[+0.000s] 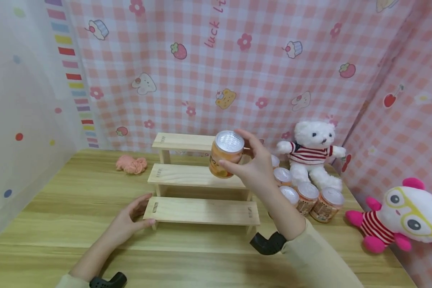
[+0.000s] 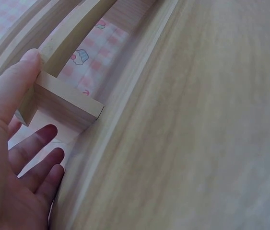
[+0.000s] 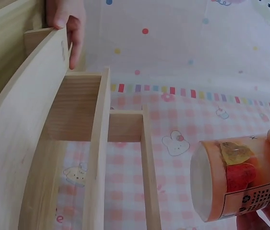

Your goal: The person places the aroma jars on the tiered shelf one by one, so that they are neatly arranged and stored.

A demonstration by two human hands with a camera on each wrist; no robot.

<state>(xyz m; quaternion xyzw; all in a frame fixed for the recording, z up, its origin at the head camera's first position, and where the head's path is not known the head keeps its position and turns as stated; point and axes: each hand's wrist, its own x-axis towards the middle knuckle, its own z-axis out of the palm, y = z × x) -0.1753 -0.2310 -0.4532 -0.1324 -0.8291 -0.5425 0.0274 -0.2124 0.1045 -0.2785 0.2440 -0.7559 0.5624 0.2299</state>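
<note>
Head view: right hand (image 1: 253, 166) grips an orange can (image 1: 225, 154) over the wooden rack (image 1: 201, 210); left hand (image 1: 127, 222), fingers relaxed, steadies its bottom step.

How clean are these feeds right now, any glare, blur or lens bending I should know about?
Head view: even, soft light, sharp throughout; glare whitens the foil lid of the can in the right hand. Left wrist view: the table smears into blur toward the right, and the shelf boards bow from lens distortion. Right wrist view: the shelf edges curve too; the can's print is readable but soft.
</note>
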